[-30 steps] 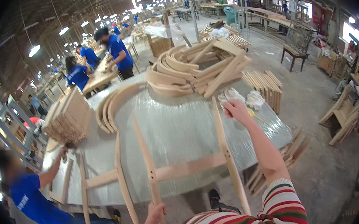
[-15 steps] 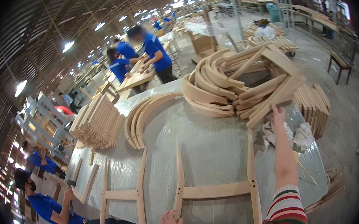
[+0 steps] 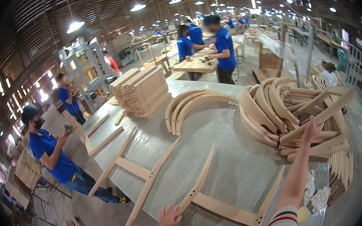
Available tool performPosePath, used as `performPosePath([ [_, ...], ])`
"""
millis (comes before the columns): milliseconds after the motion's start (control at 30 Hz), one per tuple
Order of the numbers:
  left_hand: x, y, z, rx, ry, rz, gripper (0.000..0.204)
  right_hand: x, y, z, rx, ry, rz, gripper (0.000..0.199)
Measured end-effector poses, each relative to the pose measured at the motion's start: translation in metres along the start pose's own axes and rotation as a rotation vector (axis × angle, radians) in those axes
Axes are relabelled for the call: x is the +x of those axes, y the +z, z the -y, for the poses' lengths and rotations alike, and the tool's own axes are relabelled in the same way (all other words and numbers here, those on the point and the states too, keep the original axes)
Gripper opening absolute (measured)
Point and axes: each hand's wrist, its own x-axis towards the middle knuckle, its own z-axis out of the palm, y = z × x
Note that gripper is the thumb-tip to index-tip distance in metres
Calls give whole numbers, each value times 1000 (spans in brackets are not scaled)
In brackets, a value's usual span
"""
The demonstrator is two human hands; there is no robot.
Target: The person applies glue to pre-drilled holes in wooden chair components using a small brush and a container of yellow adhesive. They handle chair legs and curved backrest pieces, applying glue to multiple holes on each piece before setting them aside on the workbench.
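My right hand (image 3: 311,130) is closed around a pale wooden bar (image 3: 334,109), a chair part, raised over the right side of a pile of curved wooden pieces (image 3: 262,111). At the near edge of the table, my left hand (image 3: 169,218) has its fingers curled at the lower end of an H-shaped wooden chair frame (image 3: 223,207). That frame lies flat, its crossbar joining two bent legs. A second H-shaped frame (image 3: 133,168) rests to its left. Beyond it are several curved wooden strips (image 3: 189,106), nested together.
The film-covered table (image 3: 219,152) carries a tall stack of wooden bars (image 3: 142,92) at the far left. White cloths (image 3: 319,197) lie near my right forearm. A person in blue (image 3: 57,156) stands left of the table; others work at a wooden table (image 3: 196,65) behind.
My view has swung left, so the scene sits further right. My right hand has lifted the wooden bar off the pile's edge. My left hand stays at the frame's leg.
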Motion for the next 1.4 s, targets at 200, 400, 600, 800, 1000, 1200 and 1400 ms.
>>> performPosePath([
  [200, 115, -61, -76, -283, 324, -236, 60, -105, 82, 70, 201, -342, 296, 32],
  [400, 179, -181, -187, -778, 393, -541, 66, -269, 121, 174, 5, -328, 870, 33],
  [600, 143, -201, -92, -1474, 30, -282, 32, -229, 82, 246, -799, -1298, 432, 51],
  [800, 84, -161, 38, -1818, -123, 275, 31, -228, -102, 192, -528, 279, 691, 40],
  [1000, 21, -102, 90, -1399, -307, 454, 27, -395, -195, 165, -817, 579, 359, 23],
  [1200, -17, -59, 116, -989, -251, 452, 25, -486, -263, 178, -981, 640, 249, 26],
  [1400, -35, -47, 110, -477, -87, 347, 27, -485, -282, 177, -1647, 198, 504, 35],
])
